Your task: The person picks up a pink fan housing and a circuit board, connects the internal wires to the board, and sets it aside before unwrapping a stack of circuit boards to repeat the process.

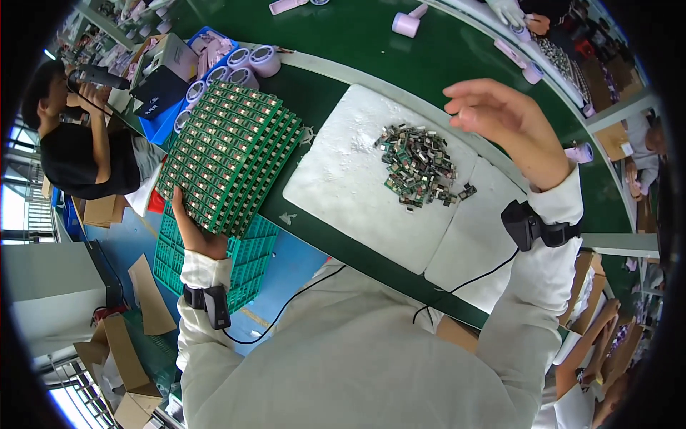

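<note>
At the left, a stepped stack of green circuit board panels (218, 150) lies over the table's edge, each panel lined with rows of small components. My left hand (200, 232) grips the stack's near edge, thumb along the side and the other fingers hidden beneath. On a white foam sheet (343, 171) in front of me is a heap of small loose circuit boards (420, 164) with metal connectors. Beyond the heap's right side, my right hand (496, 121) is raised with fingers stretched out to the left, holding nothing.
Lilac cylindrical housings (264, 61) and a blue bin (214, 46) stand behind the stack. Green plastic crates (246, 268) are below it on the floor. A conveyor (343, 32) carries lilac parts along the far side. A co-worker (89, 143) is at the left; others work at the right.
</note>
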The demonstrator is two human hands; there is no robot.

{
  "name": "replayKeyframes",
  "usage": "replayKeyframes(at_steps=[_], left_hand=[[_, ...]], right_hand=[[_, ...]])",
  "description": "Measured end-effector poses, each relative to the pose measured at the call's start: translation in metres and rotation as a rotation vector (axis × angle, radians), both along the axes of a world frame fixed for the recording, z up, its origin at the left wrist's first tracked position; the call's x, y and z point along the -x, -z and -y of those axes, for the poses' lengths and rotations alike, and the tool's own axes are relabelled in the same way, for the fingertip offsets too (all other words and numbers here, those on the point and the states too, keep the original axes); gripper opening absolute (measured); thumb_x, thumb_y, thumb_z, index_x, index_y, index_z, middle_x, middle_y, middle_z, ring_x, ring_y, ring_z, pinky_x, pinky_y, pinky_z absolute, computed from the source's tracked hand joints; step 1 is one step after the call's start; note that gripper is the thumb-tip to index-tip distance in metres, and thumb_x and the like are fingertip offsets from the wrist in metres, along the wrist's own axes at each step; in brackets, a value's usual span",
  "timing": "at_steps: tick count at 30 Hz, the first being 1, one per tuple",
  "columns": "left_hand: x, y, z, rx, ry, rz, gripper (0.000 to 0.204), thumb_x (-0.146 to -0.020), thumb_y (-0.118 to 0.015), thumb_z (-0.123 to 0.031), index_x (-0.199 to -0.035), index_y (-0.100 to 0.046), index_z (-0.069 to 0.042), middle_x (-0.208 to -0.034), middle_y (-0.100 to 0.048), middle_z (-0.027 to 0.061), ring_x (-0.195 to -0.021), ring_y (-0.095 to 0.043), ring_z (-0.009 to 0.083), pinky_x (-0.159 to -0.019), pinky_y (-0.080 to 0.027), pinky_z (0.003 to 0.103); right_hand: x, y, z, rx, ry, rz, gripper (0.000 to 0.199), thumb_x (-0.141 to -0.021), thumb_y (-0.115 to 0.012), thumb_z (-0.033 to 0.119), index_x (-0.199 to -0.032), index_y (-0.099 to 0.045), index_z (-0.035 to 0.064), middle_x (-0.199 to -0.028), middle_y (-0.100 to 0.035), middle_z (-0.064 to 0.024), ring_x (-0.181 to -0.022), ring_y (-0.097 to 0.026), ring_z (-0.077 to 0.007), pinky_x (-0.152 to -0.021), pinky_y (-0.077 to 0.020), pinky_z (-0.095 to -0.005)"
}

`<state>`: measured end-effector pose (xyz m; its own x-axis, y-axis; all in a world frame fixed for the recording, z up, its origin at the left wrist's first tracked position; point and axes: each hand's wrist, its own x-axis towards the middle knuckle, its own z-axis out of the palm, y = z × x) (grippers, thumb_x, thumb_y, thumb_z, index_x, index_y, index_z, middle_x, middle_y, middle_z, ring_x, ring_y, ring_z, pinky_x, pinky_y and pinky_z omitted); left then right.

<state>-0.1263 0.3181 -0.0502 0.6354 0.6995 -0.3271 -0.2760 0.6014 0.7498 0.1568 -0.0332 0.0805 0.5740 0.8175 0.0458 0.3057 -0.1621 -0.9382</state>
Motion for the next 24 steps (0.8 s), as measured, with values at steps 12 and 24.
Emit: replayKeyframes(at_steps=[12,24], left_hand=[[0.038,-0.015,-0.044,-0.538,-0.303,-0.591,0.070,-0.096,-0.062,-0.051,-0.148,-0.045,-0.006,-0.147,-0.050,0.0140,-0.130,-0.053,0.0272,-0.108,-0.040,0.042],[-0.027,-0.044,-0.018,-2.039,0.483,-0.940,0.075,-0.095,-0.066,-0.038,-0.153,-0.035,-0.002,-0.153,-0.037,0.0304,-0.141,-0.034,0.0494,-0.118,-0.027,0.053]], right_hand=[[0.038,-0.025,0.059,-0.116,0.104,0.175,0.034,-0.095,-0.064,0.011,-0.127,-0.061,-0.0008,-0.109,-0.066,-0.0072,-0.103,-0.064,-0.0161,-0.094,-0.0484,-0.0313],[0.012,0.006,0.080,0.032,-0.037,0.308,0.032,-0.101,-0.063,0.024,-0.123,-0.065,0.0005,-0.098,-0.073,-0.0114,-0.093,-0.070,-0.0213,-0.085,-0.0537,-0.0325]])
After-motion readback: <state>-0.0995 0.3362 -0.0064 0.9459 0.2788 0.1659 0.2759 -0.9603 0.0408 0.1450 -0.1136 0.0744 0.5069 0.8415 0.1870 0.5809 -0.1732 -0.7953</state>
